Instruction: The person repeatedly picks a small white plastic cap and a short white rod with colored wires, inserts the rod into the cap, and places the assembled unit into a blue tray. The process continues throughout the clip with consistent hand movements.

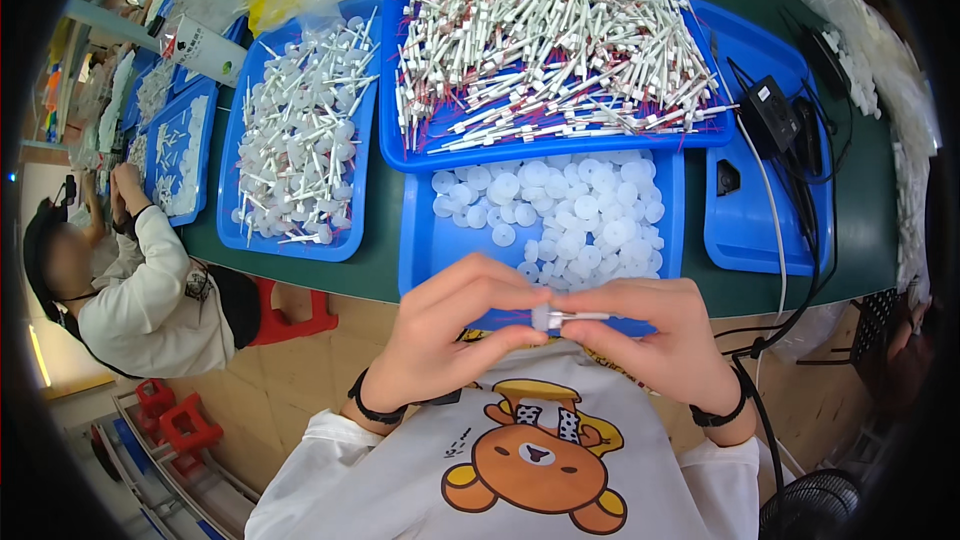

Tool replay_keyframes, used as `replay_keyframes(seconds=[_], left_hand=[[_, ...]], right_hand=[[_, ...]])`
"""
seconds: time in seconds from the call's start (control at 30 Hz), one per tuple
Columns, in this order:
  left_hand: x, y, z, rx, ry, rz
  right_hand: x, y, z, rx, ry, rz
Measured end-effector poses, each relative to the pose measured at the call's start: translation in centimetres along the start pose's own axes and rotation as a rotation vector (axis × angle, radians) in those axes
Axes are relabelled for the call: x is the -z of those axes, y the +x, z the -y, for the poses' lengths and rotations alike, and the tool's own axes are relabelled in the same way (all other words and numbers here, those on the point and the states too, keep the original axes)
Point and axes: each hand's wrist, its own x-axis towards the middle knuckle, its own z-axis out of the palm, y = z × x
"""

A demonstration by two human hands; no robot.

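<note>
In front of my chest, above the near edge of a blue tray of translucent discs, my two hands meet. Between the thumb and fingers of my left hand is a small translucent white disc. My right hand pinches a thin white stick, whose end meets the disc. Whether the stick passes through the disc is hidden by my fingertips. Loose translucent discs lie in the tray. Overlapping its far part is a blue tray heaped with white sticks and red wires.
At left, another blue tray holds sticks with discs on them. A blue tray at right carries a black power adapter and cables. A paper cup stands at far left, near a seated co-worker beside a red stool.
</note>
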Motion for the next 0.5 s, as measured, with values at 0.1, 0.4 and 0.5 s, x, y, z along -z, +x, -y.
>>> replay_keyframes(seconds=[0.1,0.4,0.5], left_hand=[[2.3,-0.3,0.6,0.051,0.153,-0.176],[7.2,2.3,2.3,-0.009,1.151,-0.436],[4.5,1.6,2.2,-0.003,0.756,-0.040]], right_hand=[[-0.1,0.9,0.7,0.236,-0.187,-0.240],[0.8,1.6,0.7,0.293,-0.407,-0.117],[1.2,2.5,1.2,0.325,-0.575,-0.117]])
